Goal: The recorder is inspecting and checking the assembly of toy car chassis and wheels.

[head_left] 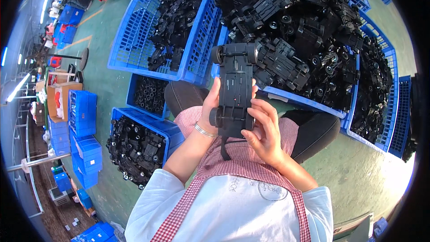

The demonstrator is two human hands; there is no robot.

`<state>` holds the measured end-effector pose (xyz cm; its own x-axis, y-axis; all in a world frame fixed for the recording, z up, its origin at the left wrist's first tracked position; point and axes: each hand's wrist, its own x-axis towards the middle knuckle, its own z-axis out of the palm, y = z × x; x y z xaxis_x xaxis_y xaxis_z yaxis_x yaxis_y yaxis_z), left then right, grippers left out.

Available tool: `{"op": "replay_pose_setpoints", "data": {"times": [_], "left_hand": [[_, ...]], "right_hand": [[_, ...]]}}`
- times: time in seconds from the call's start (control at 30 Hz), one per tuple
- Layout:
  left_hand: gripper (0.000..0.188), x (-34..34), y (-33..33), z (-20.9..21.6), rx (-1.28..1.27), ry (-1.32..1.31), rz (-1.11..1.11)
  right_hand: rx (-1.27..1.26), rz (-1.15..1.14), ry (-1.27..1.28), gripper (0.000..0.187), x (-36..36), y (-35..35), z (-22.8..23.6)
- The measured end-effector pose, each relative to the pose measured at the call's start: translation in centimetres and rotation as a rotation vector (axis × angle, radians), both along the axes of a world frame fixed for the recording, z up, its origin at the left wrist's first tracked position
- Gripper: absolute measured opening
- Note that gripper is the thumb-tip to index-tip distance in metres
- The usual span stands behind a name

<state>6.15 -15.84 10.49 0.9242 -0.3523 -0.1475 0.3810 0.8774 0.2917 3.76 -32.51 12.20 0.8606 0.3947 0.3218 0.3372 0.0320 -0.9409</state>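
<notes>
Above the lap, before the left end of the near edge of a heaped blue crate (309, 101), a black toy-car chassis (236, 85) is held up lengthwise. It is long and narrow, a dark wheel at each corner, its flat ribbed face toward the camera, with faint pale marks and a small reddish dot near the middle. The left hand (208, 111) has its fingers wrapped behind the chassis, firmly closed on it. The right hand (267, 138) touches the lower right edge, fingers half bent and thumb apart; whether it grips, I cannot tell.

The green floor (99, 94) carries everything. Left of the heaped crate stands a blue basket (134, 66), part-filled with black parts; by its near edge sits a small bin (130, 96) of black rings, and nearer still a blue bin (175, 133) piled with chassis. Along the room's left side are stacked blue boxes (85, 157), a cardboard box (66, 96) and bright strip lights (18, 88).
</notes>
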Motion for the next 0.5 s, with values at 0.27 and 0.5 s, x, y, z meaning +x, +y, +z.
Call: {"op": "replay_pose_setpoints", "data": {"times": [0.27,0.5], "left_hand": [[0.050,0.7,-4.4,-0.7,0.605,-0.034,0.026],[0.040,-0.7,-6.2,-2.6,0.713,-0.159,-0.265]], "right_hand": [[0.095,-0.161,0.579,0.042,-1.1,-2.7,-1.7],[0.288,-0.970,0.246,0.055,5.5,-19.1,-0.2]]}}
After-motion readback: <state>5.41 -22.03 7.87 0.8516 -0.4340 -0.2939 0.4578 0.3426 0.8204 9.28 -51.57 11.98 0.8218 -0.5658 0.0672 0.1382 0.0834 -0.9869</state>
